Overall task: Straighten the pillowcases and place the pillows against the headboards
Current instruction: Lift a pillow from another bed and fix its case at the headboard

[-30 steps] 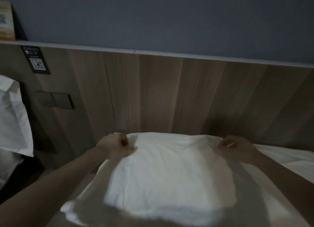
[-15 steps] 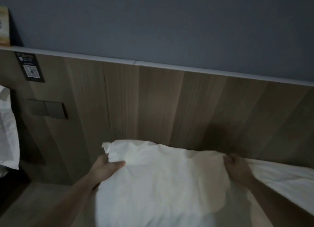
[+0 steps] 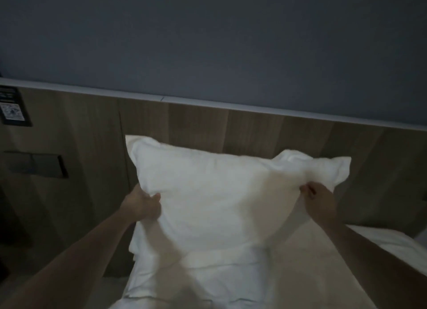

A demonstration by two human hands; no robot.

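- Nearest the bottom edge of the frame, my two forearms reach up from the lower corners over the white bed sheet [image 3: 307, 274].
- At mid-left, my left hand [image 3: 144, 206] grips the pillow [image 3: 208, 204] by its left side, thumb on the front face and the other fingers hidden behind it.
- At mid-right, my right hand [image 3: 320, 200] pinches the case fabric just below the upper right flange.
- Half a second ago the pillow was slumped low on the bed; now it stands upright at centre frame. I judge the placing step is nearly done.
- Its upper right corner is still bunched, so the case wants more straightening.
- Behind it, the wooden headboard [image 3: 254, 133] shows bare panel to the right, giving room to shift that way.
- At far left, the switch panel [image 3: 37, 164] and a dark placard [image 3: 12, 107] sit well apart from the pillow's edge.
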